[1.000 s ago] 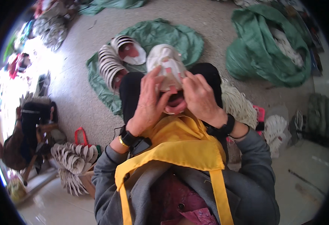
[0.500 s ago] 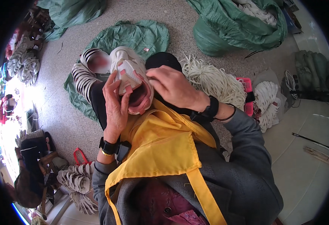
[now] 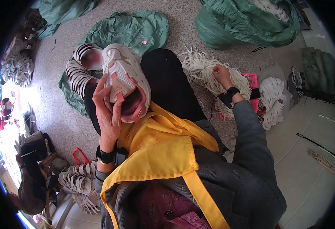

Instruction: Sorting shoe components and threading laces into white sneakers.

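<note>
My left hand [image 3: 108,108] grips a white and pink sneaker [image 3: 127,81] over my lap, its fingers at the tongue and side. The shoe's opening, lined in pink, faces me, and its toe points away. No lace shows across its pink loops. Off to the right, my right hand [image 3: 223,76] reaches into a big loose bundle of cream shoelaces [image 3: 202,65] on the floor. Its fingers are pinched together on the laces; how many strands they hold is too small to tell.
A green sack [image 3: 144,28] lies flat ahead, with a nested row of striped shoe uppers [image 3: 76,74] beside the sneaker. Another green sack [image 3: 221,30] stands open at far right. A pink basket [image 3: 253,80] and stacked white shoes [image 3: 272,93] sit right of the laces.
My right hand has left the side of the sneaker and moved right to the shoelace bundle. My left hand still holds the sneaker, which sits slightly further left in view.
</note>
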`<state>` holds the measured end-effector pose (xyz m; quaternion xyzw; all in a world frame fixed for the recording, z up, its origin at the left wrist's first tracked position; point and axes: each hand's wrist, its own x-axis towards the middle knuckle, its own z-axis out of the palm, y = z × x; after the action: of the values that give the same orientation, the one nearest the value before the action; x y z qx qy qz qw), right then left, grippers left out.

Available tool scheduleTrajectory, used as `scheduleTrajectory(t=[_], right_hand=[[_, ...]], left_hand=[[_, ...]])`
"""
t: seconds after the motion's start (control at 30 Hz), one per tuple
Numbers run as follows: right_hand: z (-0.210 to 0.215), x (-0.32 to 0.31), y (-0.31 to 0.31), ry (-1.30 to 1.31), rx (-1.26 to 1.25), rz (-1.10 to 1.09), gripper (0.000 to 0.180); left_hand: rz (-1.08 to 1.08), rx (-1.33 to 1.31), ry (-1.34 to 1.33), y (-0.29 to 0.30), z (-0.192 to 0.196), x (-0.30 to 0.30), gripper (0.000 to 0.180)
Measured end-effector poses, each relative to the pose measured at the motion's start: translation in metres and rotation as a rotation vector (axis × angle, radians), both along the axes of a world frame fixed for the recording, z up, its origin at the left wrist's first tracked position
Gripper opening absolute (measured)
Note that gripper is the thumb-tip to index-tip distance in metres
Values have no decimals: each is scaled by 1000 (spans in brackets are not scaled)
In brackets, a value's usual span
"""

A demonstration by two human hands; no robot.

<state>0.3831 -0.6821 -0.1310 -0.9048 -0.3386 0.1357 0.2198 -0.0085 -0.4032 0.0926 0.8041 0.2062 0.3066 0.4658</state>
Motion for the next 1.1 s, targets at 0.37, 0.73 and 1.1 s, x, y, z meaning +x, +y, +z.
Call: scheduleTrajectory(t=[0.37,0.73,1.1], right_hand=[[-39,1,8,-230,-113,62,7],[112,6,62,871,599,-280,14],[319,-82,166,792,930,369,13]], left_hand=[[27,-12,1,1,0,2,39],[51,72,50,1,6,0,33],[3,184,62,14,27,-4,44]])
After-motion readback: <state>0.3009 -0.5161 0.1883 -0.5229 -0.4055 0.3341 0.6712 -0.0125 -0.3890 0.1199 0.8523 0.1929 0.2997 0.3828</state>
